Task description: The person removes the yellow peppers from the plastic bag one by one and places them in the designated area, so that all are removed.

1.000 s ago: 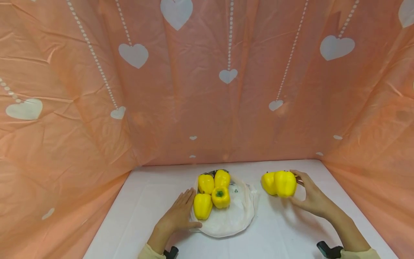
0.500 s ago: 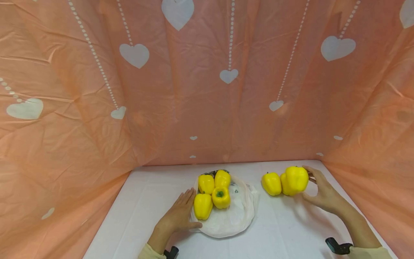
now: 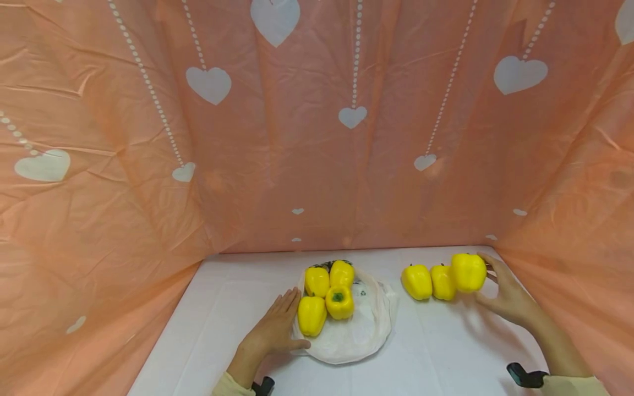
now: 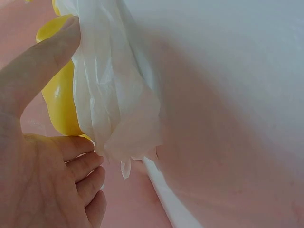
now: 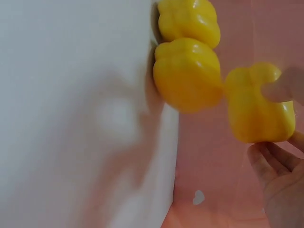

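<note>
A yellow bell pepper is held between the thumb and fingers of my right hand, raised off the table in the right wrist view. Just left of it, two more yellow bell peppers stand side by side, the outer one and the inner one. My left hand rests with straight fingers and spread thumb against the left side of a round, whitish plastic bag. Several yellow peppers sit in the bag's left half, one with its green stem end facing up. In the left wrist view, thumb and fingertips touch the crumpled bag.
The white tabletop carries everything. An orange sheet with white hearts hangs behind it and on both sides. Dark wrist mounts are strapped near both sleeves.
My right hand has carried its pepper rightward, away from the outer pepper and past the inner one, which now shows between them. The left hand and bag have stayed put.
</note>
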Demonstrator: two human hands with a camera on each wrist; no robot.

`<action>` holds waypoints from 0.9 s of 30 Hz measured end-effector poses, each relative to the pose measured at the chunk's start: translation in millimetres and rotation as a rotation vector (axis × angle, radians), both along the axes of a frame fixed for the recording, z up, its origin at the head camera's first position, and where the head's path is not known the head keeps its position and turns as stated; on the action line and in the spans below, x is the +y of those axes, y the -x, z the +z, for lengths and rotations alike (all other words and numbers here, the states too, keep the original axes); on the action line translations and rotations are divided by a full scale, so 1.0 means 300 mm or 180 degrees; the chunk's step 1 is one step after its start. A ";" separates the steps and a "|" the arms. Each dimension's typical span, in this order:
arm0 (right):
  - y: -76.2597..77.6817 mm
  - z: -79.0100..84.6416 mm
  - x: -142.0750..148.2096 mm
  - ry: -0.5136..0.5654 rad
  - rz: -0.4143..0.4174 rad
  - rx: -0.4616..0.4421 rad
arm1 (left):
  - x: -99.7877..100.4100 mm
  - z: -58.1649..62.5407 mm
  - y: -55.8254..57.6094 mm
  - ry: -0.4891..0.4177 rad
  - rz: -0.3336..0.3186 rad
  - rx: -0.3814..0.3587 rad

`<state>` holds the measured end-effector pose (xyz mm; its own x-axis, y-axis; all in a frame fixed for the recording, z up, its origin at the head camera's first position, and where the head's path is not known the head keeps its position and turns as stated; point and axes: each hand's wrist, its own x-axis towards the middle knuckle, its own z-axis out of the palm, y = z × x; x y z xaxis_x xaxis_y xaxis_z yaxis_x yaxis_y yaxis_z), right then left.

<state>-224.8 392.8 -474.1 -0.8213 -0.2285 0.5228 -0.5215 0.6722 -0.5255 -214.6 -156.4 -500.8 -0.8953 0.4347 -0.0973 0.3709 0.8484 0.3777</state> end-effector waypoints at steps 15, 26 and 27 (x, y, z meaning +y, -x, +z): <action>0.011 -0.028 0.047 -0.0042 -0.0140 -0.0141 | 0.004 0.006 -0.001 0.0008 0.0032 -0.0043; 0.029 -0.064 0.082 -0.0060 -0.0194 -0.0295 | 0.003 0.008 0.005 0.0065 0.0055 -0.0069; 0.030 -0.065 0.084 -0.0055 -0.0207 -0.0368 | 0.003 0.007 0.006 0.0075 0.0049 -0.0060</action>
<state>-233.7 417.9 -493.6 -0.8892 -0.1809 0.4203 -0.4132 0.7121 -0.5676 -216.6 -155.6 -498.6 -0.8997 0.4184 -0.1244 0.3508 0.8627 0.3643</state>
